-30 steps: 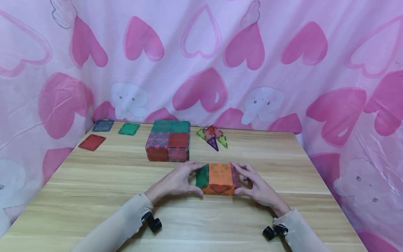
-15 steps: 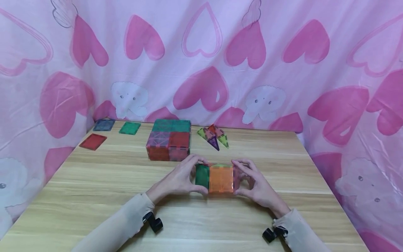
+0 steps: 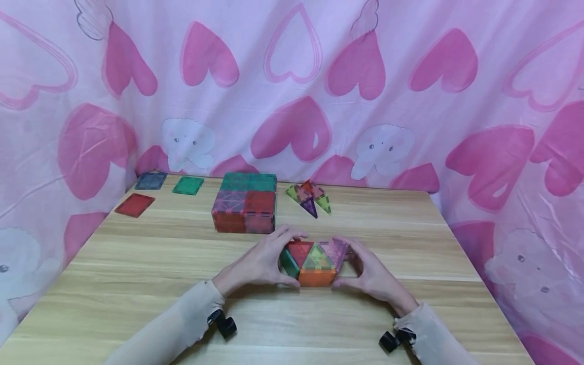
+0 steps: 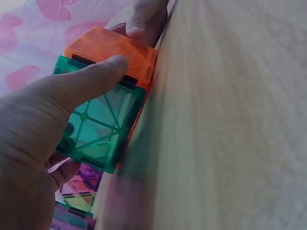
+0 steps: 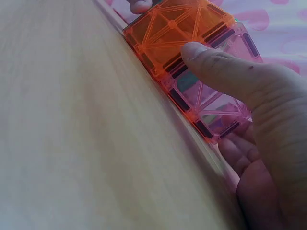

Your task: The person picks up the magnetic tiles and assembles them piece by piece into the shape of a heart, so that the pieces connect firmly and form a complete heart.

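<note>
A small block of see-through magnetic tiles (image 3: 318,259) sits between my two hands in the head view. Red, yellow-green and pink triangles form its top, and an orange tile (image 3: 317,277) faces me. My left hand (image 3: 261,259) holds the green side, its thumb lying across the green tile (image 4: 98,122) toward the orange one in the left wrist view. From the other end my right hand (image 3: 375,276) grips the block, with its thumb over the pink tile (image 5: 211,98) beside the orange one. The block's lower edge lies close along the wooden table.
Behind my left hand stands a larger box of magnetic tiles (image 3: 244,203). Several triangle tiles (image 3: 307,198) lie to its right. Loose red (image 3: 135,205), green (image 3: 188,185) and blue (image 3: 151,181) square tiles lie at the back left. A pink heart-patterned curtain (image 3: 292,76) surrounds the table.
Between my hands the block has turned over: the orange square that was on top now faces me upright, and the triangles have come up on top. Both hands still grip its ends.
</note>
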### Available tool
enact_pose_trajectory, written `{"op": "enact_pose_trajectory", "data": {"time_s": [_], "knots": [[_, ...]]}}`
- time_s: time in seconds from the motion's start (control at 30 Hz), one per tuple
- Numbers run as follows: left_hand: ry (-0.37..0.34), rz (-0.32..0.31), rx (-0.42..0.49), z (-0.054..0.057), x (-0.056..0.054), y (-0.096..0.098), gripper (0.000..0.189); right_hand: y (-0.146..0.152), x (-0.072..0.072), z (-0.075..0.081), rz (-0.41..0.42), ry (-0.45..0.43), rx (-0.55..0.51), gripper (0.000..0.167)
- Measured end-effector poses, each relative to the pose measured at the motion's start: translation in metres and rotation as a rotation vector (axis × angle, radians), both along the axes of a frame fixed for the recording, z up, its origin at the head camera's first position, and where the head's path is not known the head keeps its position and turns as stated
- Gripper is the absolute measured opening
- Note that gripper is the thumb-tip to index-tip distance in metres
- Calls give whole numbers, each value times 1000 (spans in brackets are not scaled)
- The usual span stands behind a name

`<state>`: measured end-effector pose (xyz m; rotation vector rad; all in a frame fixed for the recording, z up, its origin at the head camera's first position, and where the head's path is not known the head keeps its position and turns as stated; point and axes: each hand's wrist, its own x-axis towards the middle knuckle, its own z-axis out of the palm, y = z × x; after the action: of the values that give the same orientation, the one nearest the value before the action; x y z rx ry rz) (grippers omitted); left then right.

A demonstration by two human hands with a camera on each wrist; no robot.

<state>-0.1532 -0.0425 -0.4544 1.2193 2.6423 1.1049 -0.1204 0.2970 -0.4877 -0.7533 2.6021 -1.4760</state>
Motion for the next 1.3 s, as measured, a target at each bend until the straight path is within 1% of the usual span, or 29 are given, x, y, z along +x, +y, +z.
{"op": "enact_pose_trajectory", "data": {"time_s": [0.07, 0.13, 0.23, 0.33, 0.4, 0.43, 0.53, 0.6, 0.7, 0.77, 0.8, 0.83, 0.9, 0.97, 1.1, 1.3], "knots": [[14, -1, -1, 4, -1, -2, 110, -1, 1, 0, 3, -20, -29, 106], [42, 0, 27, 11, -4, -8, 107, -2, 1, 0, -2, -34, -42, 100], [131, 33, 96, 27, -16, -24, 103, -3, 2, 1, 1, -41, -56, 99], [212, 118, 190, 40, -33, -49, 96, -5, 1, 0, -4, -42, -82, 99], [234, 200, 240, 46, -44, -69, 87, -6, 0, -2, 1, -36, -127, 100], [238, 241, 265, 46, -50, -79, 83, -7, -1, -3, 0, -32, -152, 100], [193, 347, 296, 43, -67, -109, 73, -8, -5, -5, 11, -15, -218, 97], [113, 392, 297, 36, -75, -127, 70, -8, -6, -6, 14, -9, -235, 94], [-66, 408, 294, 20, -83, -148, 67, -8, -6, -7, 11, -15, -237, 91], [-175, 394, 305, 8, -85, -157, 67, -10, -6, -8, 9, -18, -240, 90], [-217, 389, 312, 2, -86, -160, 66, -11, -5, -8, 6, -18, -237, 89], [-244, 382, 319, -2, -86, -162, 65, -13, -5, -8, 3, -19, -234, 89], [-274, 371, 335, -10, -87, -163, 64, -19, -5, -8, -3, -11, -224, 89], [-294, 359, 365, -14, -88, -163, 63, -27, -5, -8, -19, -4, -199, 89], [-321, 337, 405, -14, -90, -161, 63, -49, -8, -7, -47, 17, -157, 90], [-349, 339, 410, -14, -91, -158, 64, -97, -17, -7, -63, 33, -98, 90]]}}
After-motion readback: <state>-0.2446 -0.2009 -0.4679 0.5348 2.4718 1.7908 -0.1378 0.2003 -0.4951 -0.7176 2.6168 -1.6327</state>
